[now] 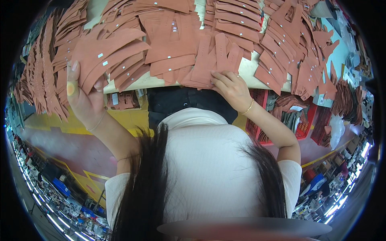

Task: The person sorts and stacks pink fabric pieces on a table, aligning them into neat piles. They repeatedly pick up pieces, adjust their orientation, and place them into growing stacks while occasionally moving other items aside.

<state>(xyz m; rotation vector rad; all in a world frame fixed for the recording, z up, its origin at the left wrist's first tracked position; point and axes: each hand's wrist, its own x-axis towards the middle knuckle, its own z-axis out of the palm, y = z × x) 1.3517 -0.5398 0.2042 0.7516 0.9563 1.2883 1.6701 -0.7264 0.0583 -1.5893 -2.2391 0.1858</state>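
My left hand [85,98] is closed round the near left edge of a few overlapping reddish-brown leather cut pieces [105,47] with small white stickers. Its thumb and fingers grip that edge, and a round, skin-toned patch shows on one finger. Toward the middle, my right hand [234,89] has its fingers curled at the near edge of a stack of strap-shaped leather pieces [205,66]. These lie at the front edge of the table, some with rows of small holes. The fingertips partly hide how many pieces the right hand holds.
Overlapping leather piles [237,18] cover much of the pale table [251,70]. Long strips [42,60] hang over its left end. Below the right side stands a red plastic crate [261,100] with more pieces. A shelf under the table holds further pieces [122,100].
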